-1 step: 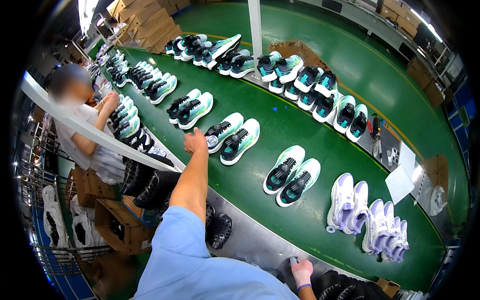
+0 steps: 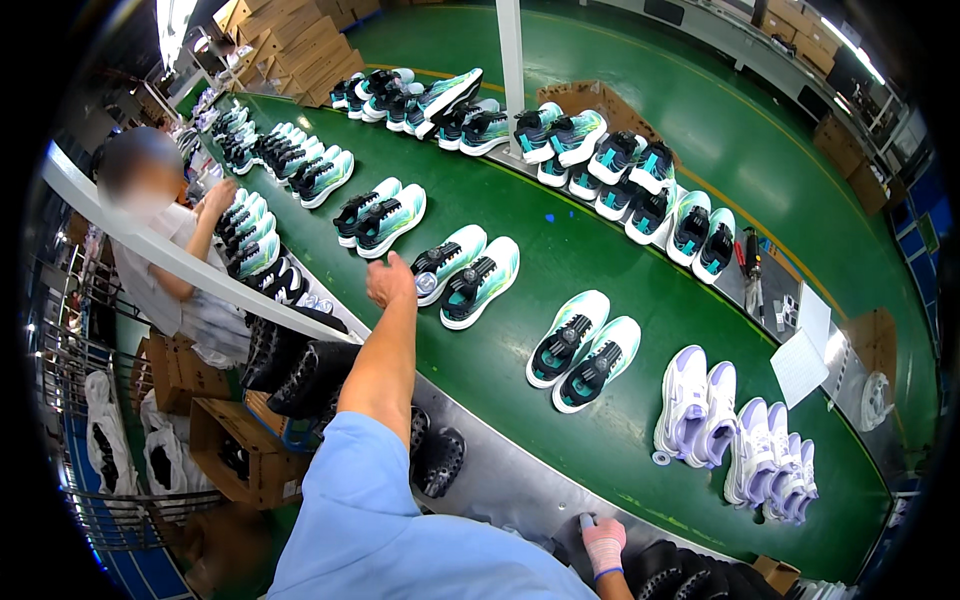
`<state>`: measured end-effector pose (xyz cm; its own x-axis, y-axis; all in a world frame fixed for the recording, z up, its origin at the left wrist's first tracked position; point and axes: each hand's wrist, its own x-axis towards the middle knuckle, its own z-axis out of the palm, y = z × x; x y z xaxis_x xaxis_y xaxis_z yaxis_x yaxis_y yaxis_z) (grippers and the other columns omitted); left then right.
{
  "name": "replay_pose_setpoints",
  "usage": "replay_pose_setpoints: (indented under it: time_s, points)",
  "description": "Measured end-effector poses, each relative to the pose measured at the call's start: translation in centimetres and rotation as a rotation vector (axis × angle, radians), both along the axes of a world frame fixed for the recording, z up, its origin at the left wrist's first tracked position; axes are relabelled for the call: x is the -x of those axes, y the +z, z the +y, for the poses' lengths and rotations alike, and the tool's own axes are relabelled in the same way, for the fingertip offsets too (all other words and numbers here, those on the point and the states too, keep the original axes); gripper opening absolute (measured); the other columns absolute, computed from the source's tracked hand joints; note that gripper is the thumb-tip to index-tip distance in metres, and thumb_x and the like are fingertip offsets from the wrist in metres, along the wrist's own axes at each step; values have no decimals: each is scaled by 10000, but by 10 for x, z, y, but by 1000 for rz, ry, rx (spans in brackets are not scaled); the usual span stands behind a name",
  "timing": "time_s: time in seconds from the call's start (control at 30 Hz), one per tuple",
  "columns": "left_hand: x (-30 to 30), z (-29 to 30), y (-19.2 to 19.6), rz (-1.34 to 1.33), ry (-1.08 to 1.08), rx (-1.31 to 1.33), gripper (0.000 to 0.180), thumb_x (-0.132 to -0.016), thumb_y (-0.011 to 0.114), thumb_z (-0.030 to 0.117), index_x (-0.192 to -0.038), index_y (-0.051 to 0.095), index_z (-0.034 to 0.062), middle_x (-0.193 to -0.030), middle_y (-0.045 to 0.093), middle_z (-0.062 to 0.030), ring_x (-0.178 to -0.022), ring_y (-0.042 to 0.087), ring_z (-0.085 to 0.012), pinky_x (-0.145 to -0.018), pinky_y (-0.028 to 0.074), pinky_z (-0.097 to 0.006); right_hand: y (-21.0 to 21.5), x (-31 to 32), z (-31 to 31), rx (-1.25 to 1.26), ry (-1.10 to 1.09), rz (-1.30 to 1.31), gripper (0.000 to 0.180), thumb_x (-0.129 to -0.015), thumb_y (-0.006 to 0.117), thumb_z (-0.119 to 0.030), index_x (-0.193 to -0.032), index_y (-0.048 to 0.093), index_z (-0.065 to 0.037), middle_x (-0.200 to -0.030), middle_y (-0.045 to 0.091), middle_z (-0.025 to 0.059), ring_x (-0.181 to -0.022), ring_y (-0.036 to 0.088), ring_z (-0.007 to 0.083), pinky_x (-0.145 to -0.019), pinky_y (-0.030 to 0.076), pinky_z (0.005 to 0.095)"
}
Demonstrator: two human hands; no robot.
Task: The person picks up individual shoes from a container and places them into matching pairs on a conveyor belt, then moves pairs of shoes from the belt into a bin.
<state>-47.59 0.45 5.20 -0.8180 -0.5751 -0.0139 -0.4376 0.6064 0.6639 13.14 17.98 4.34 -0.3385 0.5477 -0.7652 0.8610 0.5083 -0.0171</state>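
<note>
My left hand (image 2: 391, 281) is bare and reaches over the green work surface (image 2: 470, 370), its fingers loosely bent and partly hidden from view. Right beside it stands a pair of white, mint and black sneakers (image 2: 480, 283). A round, clear disc-like thing (image 2: 426, 283) lies at the heel of the nearer-left shoe, close to my fingers; whether I touch it I cannot tell. Down at the front metal edge rests my right hand (image 2: 603, 545) in a pinkish-white glove with a grey fingertip. Its thumb sticks out, and nothing shows in its grip.
More mint sneakers (image 2: 585, 350) stand in pairs along the surface, with white-and-lilac sneakers (image 2: 695, 408) at the right. A shelf of stacked sneakers and a white post (image 2: 510, 70) border the far side. A co-worker (image 2: 165, 240) handles something at the left. Cartons (image 2: 235, 450) sit below.
My left hand has shifted very slightly and its fingers have turned a little. The co-worker's hands have moved slightly. The shoes stay where they were.
</note>
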Motion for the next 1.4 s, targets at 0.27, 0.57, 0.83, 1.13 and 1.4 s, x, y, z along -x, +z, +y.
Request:
replay_pose_setpoints:
  time_s: [0.27, 0.57, 0.83, 1.13, 1.4]
  points:
    - [-32, 76, 69, 478, -900, 88, 186, -971, 617, 203, -1017, 683, 36, -900, 711, -176, -832, 685, -363, -750, 530, -448, -8, -7, 1, 0, -52, 31, 561, -913, 500, -569, -998, 787, -95, -1022, 736, 210, -1008, 704, 404, -922, 550, 474]
    - [-153, 150, 101, -480, -2032, 461, 341, -852, 751, 387, -1055, 752, 114, -965, 749, -168, -931, 716, -348, -833, 562, -468, 2, -1, -1, 49, -101, 6, 547, -934, 466, -540, -1088, 769, -112, -1113, 731, 191, -1068, 693, 380, -954, 538, 469]
    - [-243, 140, 87, -278, -2039, 970, 476, -808, 815, 376, -1224, 724, 165, -1134, 731, -177, -1108, 688, -333, -960, 552, -456, 4, -6, 5, 86, -153, 48, 565, -937, 459, -542, -1105, 768, -101, -1157, 718, 199, -1106, 679, 377, -970, 527, 478]
    - [-343, 152, 60, -367, -1895, 471, 394, -881, 682, 412, -972, 753, 35, -1030, 742, -211, -976, 718, -379, -850, 576, -488, 51, 29, 45, -220, -133, 328, 514, -904, 628, -475, -1303, 667, -154, -1181, 689, 159, -1189, 631, 353, -988, 514, 486]
    - [-436, 69, 10, -764, -2000, 356, 369, -879, 643, 380, -1007, 753, 52, -1094, 731, -224, -1046, 692, -406, -907, 548, -516, 90, 72, 168, -426, 51, 163, 548, -810, 767, -423, -1327, 636, -297, -1294, 654, 165, -1191, 643, 350, -985, 469, 525]
